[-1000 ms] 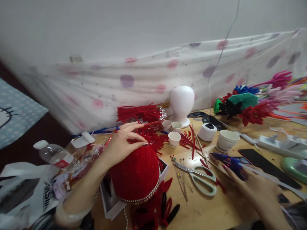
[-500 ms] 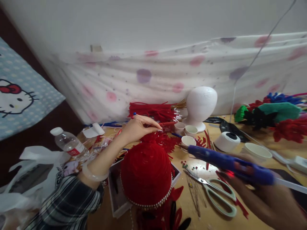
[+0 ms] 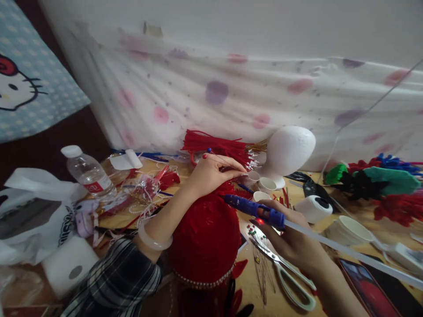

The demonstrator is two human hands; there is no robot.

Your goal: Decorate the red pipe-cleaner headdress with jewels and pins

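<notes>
A blue glue gun (image 3: 256,210) is gripped in my right hand (image 3: 291,229). Its small red light glows, and a long white glue stick trails from its back. The nozzle points left at the red decorated headpiece (image 3: 205,237), a rounded form with a pearl string along its lower edge. My left hand (image 3: 214,174) reaches over the far side of that headpiece, thumb and fingertips closed together near the red trim. What they pinch is too small to make out. One red and one blue round bead show by its knuckles.
A white foam head (image 3: 291,149) stands at the back beside red stems (image 3: 214,145) and small paper cups (image 3: 267,184). Scissors (image 3: 284,273) and pins (image 3: 261,273) lie right of the headpiece. A water bottle (image 3: 89,174), thread cone (image 3: 313,209) and phone (image 3: 366,288) surround the work.
The glue gun has moved left, its nozzle now close to the headpiece's far side. My left hand appears slightly farther right, still pinched. The camera view has shifted and tilted.
</notes>
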